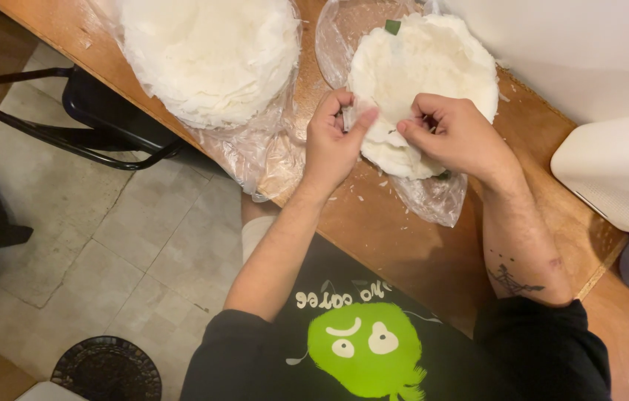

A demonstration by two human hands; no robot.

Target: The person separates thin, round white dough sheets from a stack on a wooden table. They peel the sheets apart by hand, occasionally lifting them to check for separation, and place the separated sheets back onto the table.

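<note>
White, paper-thin round sheets make up the stack (426, 74) at the far side of the wooden surface (433, 252); it lies on an opened clear plastic bag (437, 199) whose crumpled edge spills toward the person, and a small green scrap (392, 27) sits at the stack's far rim; the left hand (331, 141) is curled narrow at the stack's near-left edge, thumb and forefinger pinched on the lip of a sheet; the right hand (457, 134) is likewise closed down on the near edge just beside it, fingertips pressed into the same white layers, so both hands meet over the front of the stack; to the left, well apart from the hands, a second, taller pile of white sheets (210, 52) rests in its own clear plastic wrap (255, 152), which hangs over the surface's edge; small white flakes (374, 194) lie scattered on the wood near the bag; at the right a white appliance (615, 178) stands on the surface against the wall; below the surface's edge are a tiled floor (106, 245), a black metal chair frame (69, 119) and a dark round object (106, 369) on the tiles; whether the sheets are dough or paper cannot be told.
</note>
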